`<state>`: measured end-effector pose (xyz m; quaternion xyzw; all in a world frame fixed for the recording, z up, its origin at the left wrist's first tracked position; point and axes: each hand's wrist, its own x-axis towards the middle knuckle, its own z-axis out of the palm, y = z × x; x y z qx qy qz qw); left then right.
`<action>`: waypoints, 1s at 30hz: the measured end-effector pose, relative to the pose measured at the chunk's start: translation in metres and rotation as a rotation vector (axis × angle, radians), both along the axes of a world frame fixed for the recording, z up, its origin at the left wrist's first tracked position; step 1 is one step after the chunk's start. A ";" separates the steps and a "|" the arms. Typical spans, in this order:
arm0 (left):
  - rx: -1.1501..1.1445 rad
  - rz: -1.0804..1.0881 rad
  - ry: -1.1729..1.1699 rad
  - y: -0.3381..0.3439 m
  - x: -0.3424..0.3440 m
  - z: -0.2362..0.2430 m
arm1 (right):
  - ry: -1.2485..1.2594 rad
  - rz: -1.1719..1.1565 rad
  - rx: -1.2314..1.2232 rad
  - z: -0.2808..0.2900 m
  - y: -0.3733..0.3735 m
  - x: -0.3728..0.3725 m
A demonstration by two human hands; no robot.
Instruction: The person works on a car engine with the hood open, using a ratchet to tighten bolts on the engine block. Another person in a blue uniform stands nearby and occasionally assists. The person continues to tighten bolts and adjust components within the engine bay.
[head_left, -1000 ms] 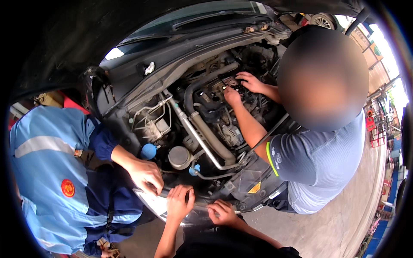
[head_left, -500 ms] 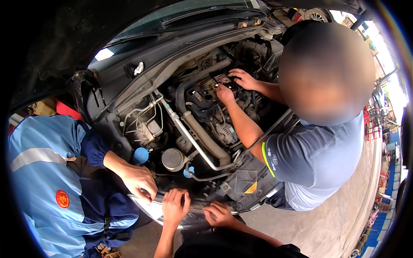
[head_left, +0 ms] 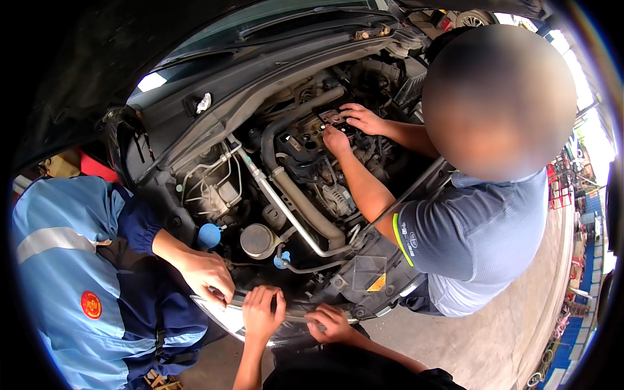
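Both of my hands rest at the front edge of an open car engine bay. My left hand (head_left: 263, 313) lies over the edge near the headlight (head_left: 227, 316), its fingers lightly bent and nothing visible in them. A short way to the right, my right hand (head_left: 330, 324) touches the same front edge (head_left: 296, 318) with loosely curled fingers, thumb apart, and no object showing. Farther in, a co-worker's two hands (head_left: 361, 119) work on top of the engine (head_left: 305, 140), around a small dark part (head_left: 334, 121) that their fingers partly cover.
Another person's hand (head_left: 209, 275) hangs by the headlight, left of mine. Before me are a blue cap (head_left: 209, 235), a round grey canister (head_left: 257, 241) and a silver pipe (head_left: 299, 221). A clear square plastic box (head_left: 368, 268) sits on the front panel. The raised hood (head_left: 71, 71) hangs overhead.
The view has shifted slightly, and the co-worker's head on the right has moved a little. My hands stay on the front edge; the co-worker's hands remain on the engine.
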<state>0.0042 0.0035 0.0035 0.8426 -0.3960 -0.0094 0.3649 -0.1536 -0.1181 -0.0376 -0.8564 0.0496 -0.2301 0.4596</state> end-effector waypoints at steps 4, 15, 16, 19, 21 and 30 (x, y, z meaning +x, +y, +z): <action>-0.002 0.002 0.010 0.003 0.000 -0.002 | -0.002 0.018 -0.004 0.001 0.000 0.001; -0.013 -0.002 0.014 -0.001 -0.007 0.001 | -0.007 0.009 0.002 0.003 -0.002 -0.007; -0.012 -0.004 0.017 -0.004 -0.008 0.002 | -0.003 0.004 0.003 0.002 -0.004 -0.009; -0.016 -0.002 0.020 -0.009 -0.007 0.002 | 0.008 -0.008 -0.002 0.001 -0.009 -0.008; -0.046 -0.006 0.008 -0.008 -0.001 -0.001 | -0.001 -0.005 -0.054 0.007 -0.010 0.002; -0.172 -0.116 -0.161 0.020 0.000 -0.010 | -0.145 -0.153 -0.221 -0.022 0.026 0.006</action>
